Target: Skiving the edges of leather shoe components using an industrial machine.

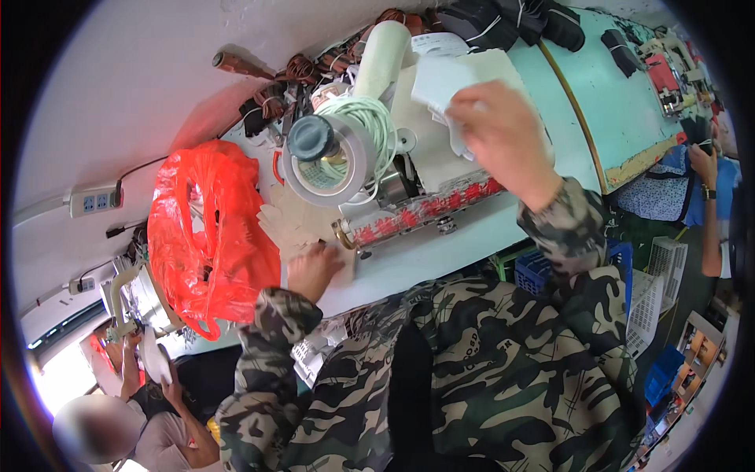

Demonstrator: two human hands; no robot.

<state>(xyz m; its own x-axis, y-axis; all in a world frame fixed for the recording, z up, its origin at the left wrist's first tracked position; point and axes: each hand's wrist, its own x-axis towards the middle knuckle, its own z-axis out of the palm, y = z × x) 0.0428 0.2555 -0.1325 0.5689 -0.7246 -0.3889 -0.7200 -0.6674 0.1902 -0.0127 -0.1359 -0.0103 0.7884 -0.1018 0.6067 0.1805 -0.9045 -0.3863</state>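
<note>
As I look down through the head camera, the two hands stand well apart; the right hand (503, 135), at two o'clock and motion-blurred, has its fingers at thin white pieces (440, 80) lying towards one o'clock, and I cannot tell whether it grips them; the left hand (313, 271), at eight o'clock, rests against beige pieces (274, 228) on the worktable (393, 275), its grip also unclear to me; I see the red-streaked machine bar (429, 211) between them; a red plastic bag (177, 228) sits at nine o'clock.
</note>
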